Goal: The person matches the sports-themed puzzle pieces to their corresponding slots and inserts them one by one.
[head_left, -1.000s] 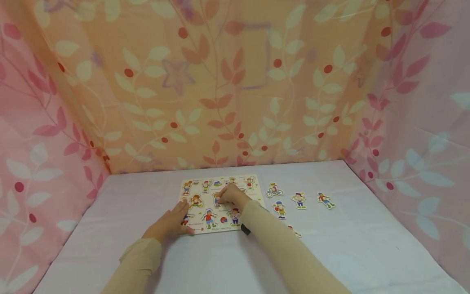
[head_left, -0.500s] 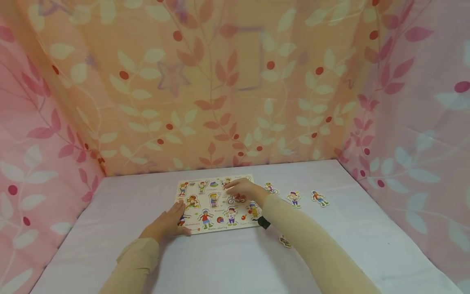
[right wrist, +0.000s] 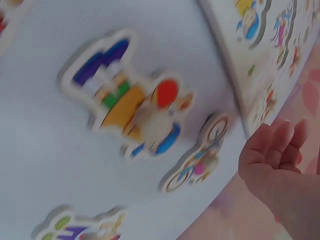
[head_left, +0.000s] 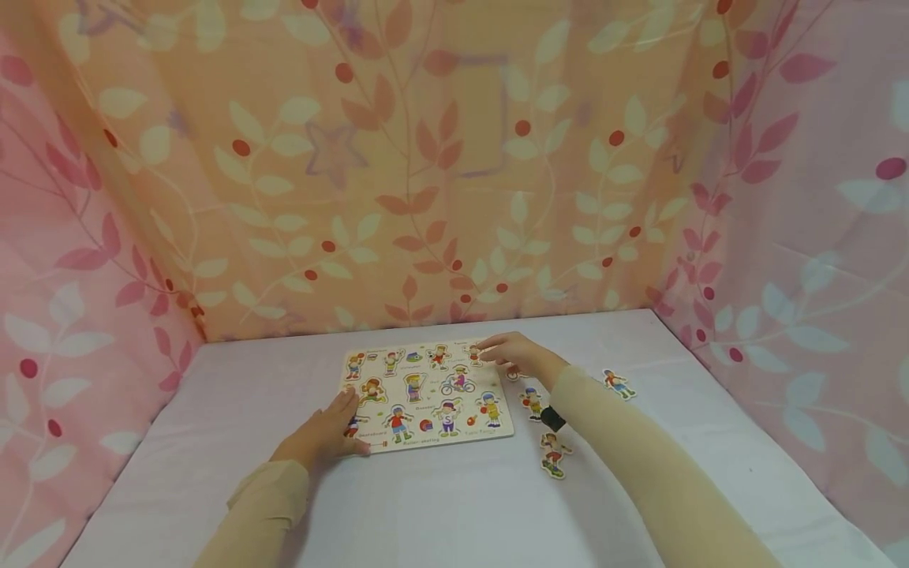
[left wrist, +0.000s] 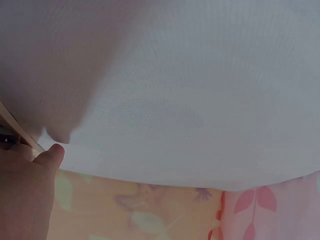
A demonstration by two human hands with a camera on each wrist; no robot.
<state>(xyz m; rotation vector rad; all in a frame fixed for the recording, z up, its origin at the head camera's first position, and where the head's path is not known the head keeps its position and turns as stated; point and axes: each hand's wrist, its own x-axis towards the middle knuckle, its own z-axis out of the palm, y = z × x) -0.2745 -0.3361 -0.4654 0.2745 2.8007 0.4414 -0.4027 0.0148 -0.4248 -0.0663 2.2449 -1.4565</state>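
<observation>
A flat puzzle board (head_left: pixel 465 416) with several sports figures and printed words lies on the white tabletop. At its left edge my left hand (head_left: pixel 327 426) rests, fingers extended on the board and thumb near the lower corner. My right hand (head_left: pixel 524 359) hovers by the board's upper right corner, fingertips close to the tennis figure (head_left: pixel 473 355). In the right wrist view its fingers bend loosely and hold nothing. Beneath that hand lie a bicycle piece (right wrist: pixel 197 155), partly hidden in the head view, and a table tennis player piece (right wrist: pixel 142 112).
Loose pieces lie right of the board: a skateboard figure (head_left: pixel 552 455) nearer the front and a red-and-blue figure (head_left: pixel 619 383) farther right. A purple-and-green piece (right wrist: pixel 82 232) shows partly in the right wrist view. Patterned curtains (head_left: pixel 398 197) enclose the table's back and sides.
My right hand has moved right from the middle of the board to its upper right corner, uncovering the golf and bicycle figures. My left hand stays at the left edge.
</observation>
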